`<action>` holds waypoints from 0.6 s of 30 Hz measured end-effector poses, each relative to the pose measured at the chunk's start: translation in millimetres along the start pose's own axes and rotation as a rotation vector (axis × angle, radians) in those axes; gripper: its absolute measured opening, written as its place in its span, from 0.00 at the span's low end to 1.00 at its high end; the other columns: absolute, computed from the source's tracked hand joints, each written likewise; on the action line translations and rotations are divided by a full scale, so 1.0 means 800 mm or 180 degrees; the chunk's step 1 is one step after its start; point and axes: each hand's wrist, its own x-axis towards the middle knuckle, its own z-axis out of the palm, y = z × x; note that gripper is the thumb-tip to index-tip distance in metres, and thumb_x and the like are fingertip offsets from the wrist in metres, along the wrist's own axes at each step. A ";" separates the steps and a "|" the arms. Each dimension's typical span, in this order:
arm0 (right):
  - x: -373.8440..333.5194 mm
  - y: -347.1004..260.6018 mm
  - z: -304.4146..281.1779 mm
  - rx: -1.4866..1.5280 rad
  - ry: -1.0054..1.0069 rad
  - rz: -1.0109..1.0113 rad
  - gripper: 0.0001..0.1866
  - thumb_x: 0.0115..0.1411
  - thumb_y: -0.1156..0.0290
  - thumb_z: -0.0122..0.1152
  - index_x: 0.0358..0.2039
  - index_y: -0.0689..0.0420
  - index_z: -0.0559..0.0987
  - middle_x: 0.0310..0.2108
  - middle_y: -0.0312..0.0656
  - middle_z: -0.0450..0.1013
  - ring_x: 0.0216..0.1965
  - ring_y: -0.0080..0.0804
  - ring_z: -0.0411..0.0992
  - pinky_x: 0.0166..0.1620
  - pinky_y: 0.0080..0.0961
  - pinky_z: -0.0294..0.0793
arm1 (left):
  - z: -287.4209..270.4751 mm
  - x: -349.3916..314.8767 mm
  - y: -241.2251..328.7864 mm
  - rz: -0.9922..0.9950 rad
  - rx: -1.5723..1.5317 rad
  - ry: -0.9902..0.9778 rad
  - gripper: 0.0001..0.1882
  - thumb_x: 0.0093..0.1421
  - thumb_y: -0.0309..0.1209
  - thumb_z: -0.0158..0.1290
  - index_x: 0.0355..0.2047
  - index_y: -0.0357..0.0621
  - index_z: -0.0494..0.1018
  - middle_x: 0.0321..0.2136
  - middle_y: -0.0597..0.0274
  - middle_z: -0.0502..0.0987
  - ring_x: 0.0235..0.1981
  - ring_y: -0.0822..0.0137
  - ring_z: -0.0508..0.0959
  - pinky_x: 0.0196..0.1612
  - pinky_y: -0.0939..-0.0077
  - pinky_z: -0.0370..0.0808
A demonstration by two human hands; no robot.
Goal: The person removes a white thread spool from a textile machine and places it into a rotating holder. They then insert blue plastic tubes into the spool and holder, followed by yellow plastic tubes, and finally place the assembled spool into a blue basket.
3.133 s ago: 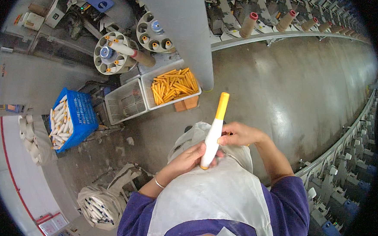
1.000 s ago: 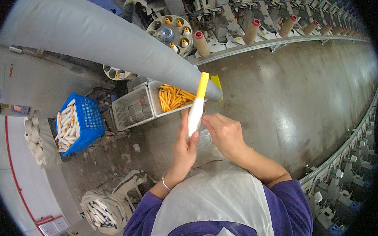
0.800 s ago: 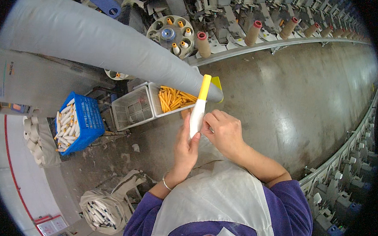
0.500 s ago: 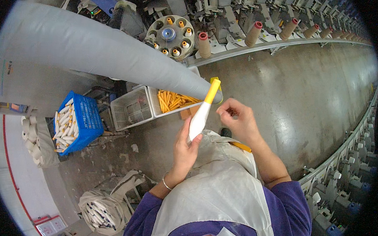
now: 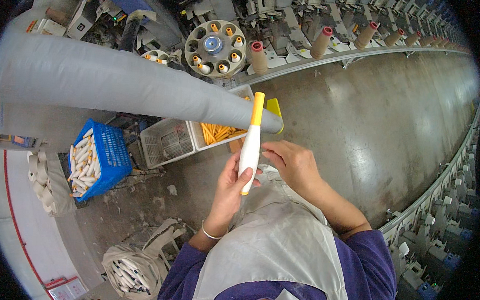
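A yarn bobbin (image 5: 250,145), white thread wound on a yellow tube, is held nearly upright in front of my apron. My left hand (image 5: 231,178) is closed around its lower end, the thumb lying across the white yarn. Close to the bobbin's right side is my right hand (image 5: 294,163), its fingers curled and the thumb and fingertips pinched. Whether a thread lies in that pinch is too fine to see. Behind the bobbin's yellow top, the end of a grey duct (image 5: 215,102) shows.
White crates stand below the duct, one holding yellow tubes (image 5: 214,133). At left is a blue basket (image 5: 114,152) full of bobbins, and a cloth sack (image 5: 153,265) of bobbins sits lower. A round bobbin magazine (image 5: 213,45) and a row of cones (image 5: 322,43) line the machine.
The bobbin has tilted more upright and shifted slightly left, showing its lower tip. My right hand has moved left to the bobbin's side. The grey duct hangs lower in view at left.
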 end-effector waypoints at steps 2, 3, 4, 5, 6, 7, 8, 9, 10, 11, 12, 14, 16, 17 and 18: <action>-0.001 -0.005 0.003 -0.0160 -0.0006 -0.0017 0.08 0.54 0.74 0.63 0.36 0.58 0.80 0.28 0.46 0.76 0.28 0.42 0.76 0.29 0.32 0.74 | 0.003 -0.001 -0.002 0.0118 0.0223 0.0082 0.26 0.63 0.26 0.52 0.60 0.37 0.57 0.47 0.58 0.71 0.41 0.70 0.75 0.37 0.76 0.78; -0.002 -0.007 0.005 -0.0229 -0.0008 -0.0016 0.07 0.54 0.74 0.62 0.35 0.58 0.80 0.28 0.45 0.76 0.28 0.42 0.76 0.29 0.33 0.74 | 0.004 -0.001 -0.004 0.0205 0.0397 0.0149 0.26 0.63 0.25 0.52 0.60 0.38 0.57 0.47 0.58 0.71 0.41 0.70 0.75 0.36 0.77 0.78; -0.003 -0.009 0.008 -0.0305 -0.0072 -0.0004 0.07 0.54 0.74 0.62 0.35 0.58 0.79 0.27 0.45 0.76 0.27 0.42 0.76 0.29 0.33 0.74 | 0.005 -0.001 -0.005 0.0332 0.0560 0.0193 0.25 0.63 0.24 0.51 0.59 0.39 0.58 0.47 0.58 0.71 0.40 0.71 0.75 0.35 0.78 0.78; -0.004 -0.010 0.011 -0.0429 -0.0030 -0.0047 0.07 0.54 0.74 0.61 0.35 0.58 0.79 0.26 0.44 0.75 0.27 0.42 0.76 0.29 0.33 0.74 | 0.006 -0.001 -0.007 0.0367 0.0691 0.0257 0.25 0.62 0.23 0.52 0.59 0.39 0.58 0.47 0.58 0.71 0.39 0.71 0.75 0.35 0.78 0.78; -0.005 -0.011 0.014 -0.0559 -0.0052 -0.0082 0.07 0.54 0.74 0.61 0.34 0.57 0.78 0.25 0.44 0.75 0.27 0.42 0.76 0.28 0.33 0.74 | 0.006 0.000 -0.008 0.0444 0.0809 0.0300 0.25 0.62 0.22 0.52 0.58 0.39 0.58 0.47 0.58 0.71 0.39 0.72 0.75 0.34 0.79 0.78; -0.005 -0.012 0.018 -0.0704 -0.0073 -0.0079 0.06 0.54 0.74 0.60 0.34 0.57 0.78 0.25 0.43 0.74 0.27 0.42 0.75 0.28 0.33 0.74 | 0.006 0.000 -0.009 0.0521 0.0926 0.0343 0.25 0.62 0.22 0.52 0.58 0.39 0.58 0.46 0.58 0.71 0.38 0.73 0.74 0.34 0.79 0.78; -0.006 -0.012 0.020 -0.0778 -0.0082 -0.0148 0.07 0.54 0.74 0.60 0.34 0.57 0.77 0.25 0.43 0.74 0.27 0.41 0.75 0.28 0.33 0.74 | 0.005 0.001 -0.010 0.0558 0.0949 0.0367 0.25 0.61 0.22 0.53 0.57 0.39 0.59 0.46 0.58 0.70 0.38 0.73 0.74 0.33 0.80 0.77; -0.007 -0.012 0.022 -0.0865 -0.0090 -0.0175 0.07 0.54 0.74 0.59 0.35 0.57 0.77 0.25 0.43 0.73 0.27 0.41 0.75 0.27 0.33 0.73 | 0.005 0.001 -0.011 0.0592 0.0973 0.0391 0.25 0.61 0.22 0.54 0.57 0.39 0.59 0.45 0.58 0.70 0.38 0.73 0.74 0.33 0.81 0.77; -0.007 -0.012 0.023 -0.0951 -0.0099 -0.0201 0.07 0.54 0.74 0.58 0.35 0.57 0.76 0.25 0.43 0.73 0.27 0.40 0.75 0.27 0.33 0.73 | 0.004 0.001 -0.012 0.0623 0.1008 0.0406 0.25 0.60 0.22 0.55 0.56 0.39 0.59 0.45 0.58 0.70 0.37 0.74 0.73 0.32 0.81 0.77; -0.009 -0.013 0.024 -0.1001 -0.0141 -0.0231 0.07 0.53 0.75 0.58 0.34 0.57 0.76 0.25 0.42 0.73 0.27 0.40 0.75 0.27 0.33 0.73 | 0.004 0.001 -0.013 0.0615 0.1095 0.0448 0.25 0.60 0.22 0.55 0.56 0.39 0.59 0.45 0.58 0.70 0.37 0.74 0.73 0.32 0.82 0.76; -0.010 -0.013 0.024 -0.1052 -0.0186 -0.0263 0.08 0.52 0.75 0.58 0.34 0.57 0.75 0.25 0.42 0.73 0.27 0.39 0.75 0.27 0.33 0.73 | 0.004 0.000 -0.014 0.0604 0.1193 0.0482 0.26 0.59 0.21 0.55 0.56 0.39 0.59 0.45 0.58 0.69 0.37 0.74 0.73 0.31 0.82 0.76; -0.011 -0.014 0.023 -0.1159 -0.0243 -0.0318 0.08 0.51 0.76 0.58 0.33 0.57 0.74 0.25 0.41 0.72 0.26 0.39 0.75 0.26 0.33 0.72 | 0.004 -0.001 -0.017 0.0624 0.1271 0.0544 0.26 0.59 0.20 0.55 0.56 0.39 0.59 0.45 0.58 0.69 0.36 0.74 0.73 0.30 0.83 0.75; -0.011 -0.016 0.022 -0.1228 -0.0255 -0.0362 0.07 0.49 0.76 0.59 0.31 0.57 0.73 0.24 0.40 0.71 0.26 0.38 0.75 0.26 0.33 0.72 | 0.006 -0.002 -0.022 0.0751 0.1238 0.0557 0.26 0.59 0.20 0.56 0.56 0.39 0.59 0.45 0.58 0.69 0.36 0.74 0.72 0.30 0.83 0.74; -0.010 -0.017 0.022 -0.1275 -0.0260 -0.0403 0.07 0.48 0.76 0.60 0.30 0.57 0.73 0.24 0.40 0.71 0.25 0.38 0.74 0.25 0.33 0.72 | 0.006 -0.002 -0.023 0.0648 0.1281 0.0617 0.26 0.59 0.20 0.56 0.56 0.39 0.60 0.45 0.58 0.69 0.36 0.74 0.72 0.30 0.83 0.74; -0.008 -0.018 0.021 -0.1278 -0.0247 -0.0452 0.07 0.48 0.75 0.60 0.28 0.57 0.72 0.23 0.40 0.70 0.25 0.37 0.74 0.25 0.33 0.71 | 0.005 -0.001 -0.024 0.0621 0.1328 0.0639 0.26 0.58 0.20 0.56 0.56 0.39 0.60 0.46 0.57 0.69 0.36 0.74 0.72 0.30 0.83 0.74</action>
